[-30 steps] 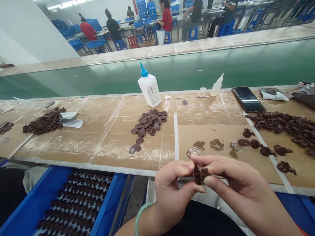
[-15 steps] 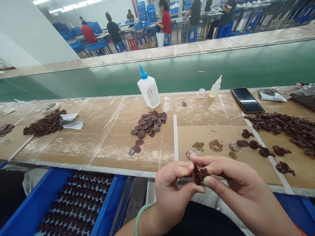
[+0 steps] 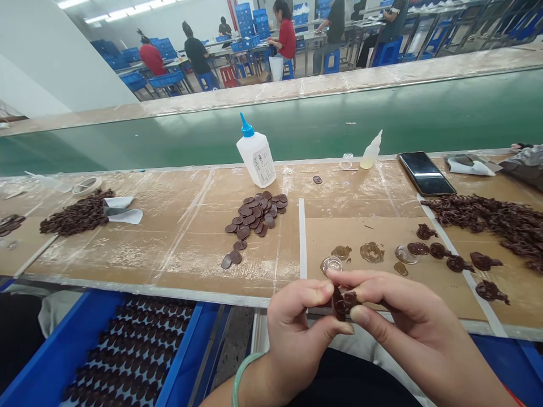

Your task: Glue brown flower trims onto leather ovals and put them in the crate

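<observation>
My left hand [image 3: 297,330] and my right hand [image 3: 403,322] meet at the bench's near edge, both pinching a small dark brown piece [image 3: 343,302] between thumbs and forefingers. The left fingers grip a flat oval part of it, the right fingers a lumpier part pressed against it. A green bangle [image 3: 242,370] sits on my left wrist. Just beyond the hands lie glue smears [image 3: 372,251] and a small clear cap [image 3: 332,264] on the cardboard. A heap of brown oval discs [image 3: 257,213] lies at the centre.
A white glue bottle with blue nozzle [image 3: 255,154], a small dropper bottle [image 3: 371,151] and a phone [image 3: 426,172] stand at the back. Brown pieces pile at right [image 3: 492,217] and left [image 3: 76,216]. A blue bin of discs [image 3: 127,350] sits below. Workers sit far behind a green conveyor [image 3: 382,118].
</observation>
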Demonstrator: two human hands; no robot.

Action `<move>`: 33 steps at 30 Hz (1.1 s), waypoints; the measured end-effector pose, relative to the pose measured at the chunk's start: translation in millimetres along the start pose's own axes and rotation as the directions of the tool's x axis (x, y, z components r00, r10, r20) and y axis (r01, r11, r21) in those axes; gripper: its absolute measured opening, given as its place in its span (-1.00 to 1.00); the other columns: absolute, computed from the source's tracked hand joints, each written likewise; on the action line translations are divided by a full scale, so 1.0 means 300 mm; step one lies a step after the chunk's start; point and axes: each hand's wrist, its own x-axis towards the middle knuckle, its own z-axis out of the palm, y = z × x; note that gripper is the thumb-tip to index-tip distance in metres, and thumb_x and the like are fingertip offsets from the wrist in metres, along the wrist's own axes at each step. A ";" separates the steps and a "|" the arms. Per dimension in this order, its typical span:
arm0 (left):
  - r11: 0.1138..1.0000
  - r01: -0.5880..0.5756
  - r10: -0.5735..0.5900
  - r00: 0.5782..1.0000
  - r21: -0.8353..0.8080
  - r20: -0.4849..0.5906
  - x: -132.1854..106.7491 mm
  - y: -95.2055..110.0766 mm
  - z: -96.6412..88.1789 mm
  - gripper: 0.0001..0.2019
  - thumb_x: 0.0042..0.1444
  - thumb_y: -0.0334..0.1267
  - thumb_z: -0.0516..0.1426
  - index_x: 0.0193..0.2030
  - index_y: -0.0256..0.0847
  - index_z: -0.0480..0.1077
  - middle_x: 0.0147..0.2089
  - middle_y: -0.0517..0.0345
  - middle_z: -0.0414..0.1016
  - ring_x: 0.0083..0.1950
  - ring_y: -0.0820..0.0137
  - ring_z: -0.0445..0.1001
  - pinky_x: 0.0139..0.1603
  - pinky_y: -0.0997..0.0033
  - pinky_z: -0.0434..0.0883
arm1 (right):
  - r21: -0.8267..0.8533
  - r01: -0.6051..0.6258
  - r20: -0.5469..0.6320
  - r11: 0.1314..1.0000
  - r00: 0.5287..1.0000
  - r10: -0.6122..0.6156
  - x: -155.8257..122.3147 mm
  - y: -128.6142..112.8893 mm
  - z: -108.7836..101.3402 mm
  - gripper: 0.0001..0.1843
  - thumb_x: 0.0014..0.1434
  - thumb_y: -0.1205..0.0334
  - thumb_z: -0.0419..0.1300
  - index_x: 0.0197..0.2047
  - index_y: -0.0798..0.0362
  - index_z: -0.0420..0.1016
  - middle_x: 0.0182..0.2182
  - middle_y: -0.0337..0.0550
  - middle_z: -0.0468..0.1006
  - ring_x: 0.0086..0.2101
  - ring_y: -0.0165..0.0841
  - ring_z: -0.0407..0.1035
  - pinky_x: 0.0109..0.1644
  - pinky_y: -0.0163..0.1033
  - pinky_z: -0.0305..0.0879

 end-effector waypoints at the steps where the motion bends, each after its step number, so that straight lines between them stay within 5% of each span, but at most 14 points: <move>1: 1.000 0.001 -0.001 1.000 0.002 -0.002 -0.001 -0.001 0.000 -0.72 -0.09 -0.19 0.51 -0.23 -0.10 0.62 -0.28 0.14 0.69 -0.30 0.32 0.67 -0.24 0.44 0.61 | -0.003 0.002 -0.001 1.000 1.000 -0.002 0.001 0.000 0.000 -0.93 0.27 0.26 0.30 -0.27 -0.12 0.55 -0.05 -0.28 0.75 -0.05 -0.32 0.64 -0.01 -0.34 0.58; 22: 1.000 -0.007 0.007 1.000 -0.009 -0.022 -0.008 -0.004 0.000 -0.71 -0.11 -0.16 0.52 -0.25 -0.10 0.62 -0.29 0.13 0.70 -0.31 0.31 0.68 -0.24 0.43 0.61 | -0.009 0.013 0.000 1.000 1.000 -0.013 -0.001 -0.015 0.001 -0.91 0.25 0.27 0.31 -0.27 -0.14 0.57 -0.06 -0.32 0.75 -0.07 -0.34 0.65 -0.03 -0.38 0.58; 33: 1.000 0.004 -0.004 1.000 -0.003 -0.016 -0.013 -0.002 0.000 -0.72 -0.09 -0.15 0.51 -0.26 -0.11 0.62 -0.30 0.11 0.69 -0.32 0.31 0.67 -0.25 0.42 0.62 | -0.033 -0.009 -0.006 0.999 1.000 0.009 -0.009 -0.005 0.001 -0.94 0.26 0.22 0.31 -0.29 -0.10 0.59 -0.05 -0.18 0.74 -0.06 -0.23 0.65 -0.02 -0.24 0.62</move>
